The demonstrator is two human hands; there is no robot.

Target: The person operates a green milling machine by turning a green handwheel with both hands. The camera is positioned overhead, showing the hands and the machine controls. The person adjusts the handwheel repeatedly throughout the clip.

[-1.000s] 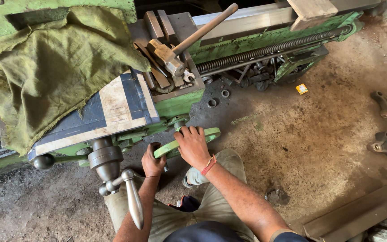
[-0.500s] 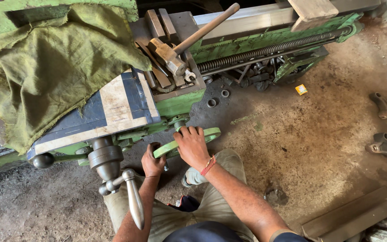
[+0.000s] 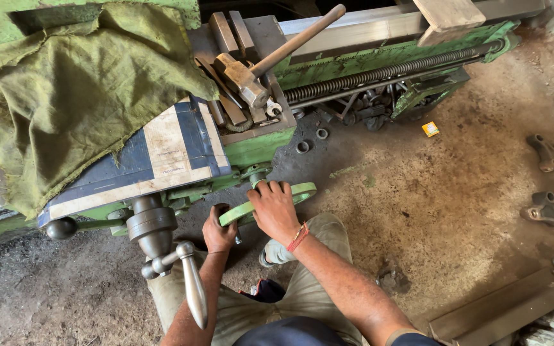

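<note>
Your right hand [image 3: 276,210] covers the middle of the green handwheel [image 3: 299,191], so its hub stays hidden. Left of that wheel, your left hand [image 3: 218,232] wraps something you can't make out. Your knees hide the floor below it.

Two bare forearms, no sleeves. A red thread band [image 3: 299,236] circles the right wrist. Khaki trousers [image 3: 302,295] cover the legs; a dark cap edge shows below.
</note>
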